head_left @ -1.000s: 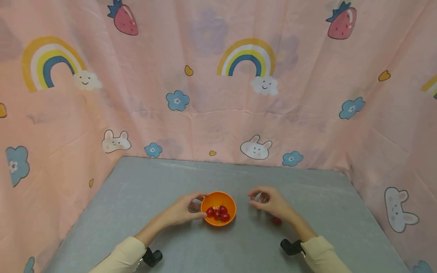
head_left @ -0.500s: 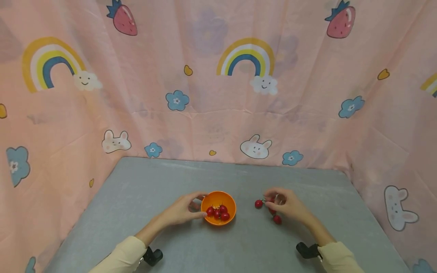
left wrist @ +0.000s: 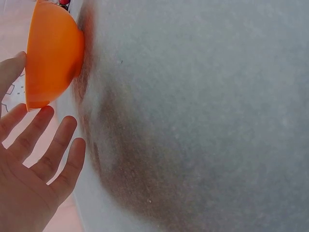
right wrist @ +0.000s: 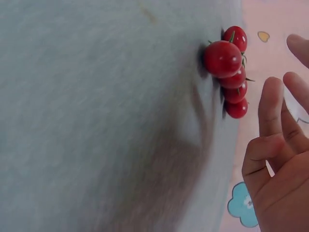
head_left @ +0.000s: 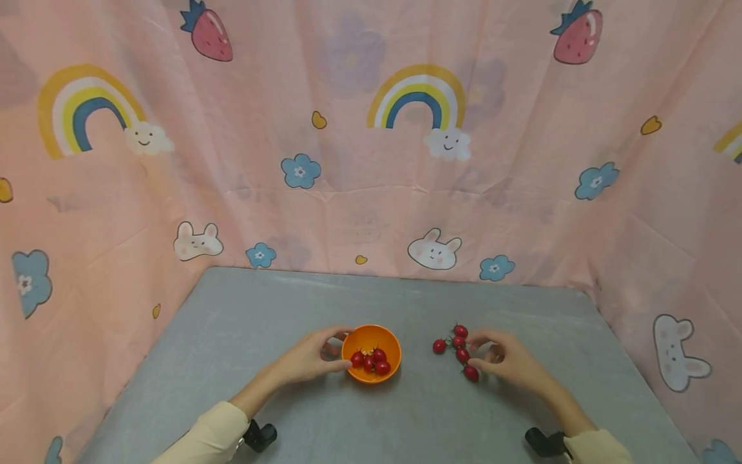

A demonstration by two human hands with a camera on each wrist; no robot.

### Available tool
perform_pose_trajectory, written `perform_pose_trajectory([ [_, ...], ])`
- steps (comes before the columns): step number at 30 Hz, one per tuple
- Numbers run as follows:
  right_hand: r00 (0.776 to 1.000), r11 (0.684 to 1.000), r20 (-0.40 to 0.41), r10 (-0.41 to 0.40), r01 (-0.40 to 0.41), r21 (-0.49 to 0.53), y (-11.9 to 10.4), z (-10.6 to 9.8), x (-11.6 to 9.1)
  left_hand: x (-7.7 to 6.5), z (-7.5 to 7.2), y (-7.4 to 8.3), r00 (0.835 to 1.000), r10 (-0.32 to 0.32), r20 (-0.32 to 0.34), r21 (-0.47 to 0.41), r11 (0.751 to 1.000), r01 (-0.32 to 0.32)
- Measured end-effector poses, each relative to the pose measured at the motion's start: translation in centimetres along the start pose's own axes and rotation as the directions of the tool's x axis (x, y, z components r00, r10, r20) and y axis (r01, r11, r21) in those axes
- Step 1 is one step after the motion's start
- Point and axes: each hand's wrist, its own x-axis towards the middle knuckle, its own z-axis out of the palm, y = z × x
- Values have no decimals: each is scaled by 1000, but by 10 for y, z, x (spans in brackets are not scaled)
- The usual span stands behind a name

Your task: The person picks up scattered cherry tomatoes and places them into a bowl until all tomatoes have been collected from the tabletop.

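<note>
Fingers (left wrist: 58, 140) of the left hand (head_left: 308, 356), loosely spread against the bowl (head_left: 371, 335) from its left, could tip it by pressing, while five tomatoes (head_left: 460, 342) right of the bowl could roll if the right hand (head_left: 518, 364), empty and spread farther right, nudges them.

Since one second ago, the right hand (head_left: 503, 356) has moved further to the right, away from the left hand (head_left: 315, 354), and the five red tomatoes (head_left: 462, 356), of which then only one was showing beneath it, are now all visible just at its left side.
</note>
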Motion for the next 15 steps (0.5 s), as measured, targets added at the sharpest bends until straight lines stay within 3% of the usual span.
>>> perform_pose_trajectory([
  [8,984,987,68,164,-164,-4,-1,-1,-12,-2,0,1,1000,30,-5,-1,1000,-30],
  [15,982,984,73,177,-177,-7,-1,4,-15,0,1,0,1000,27,-1,6,1000,-27],
])
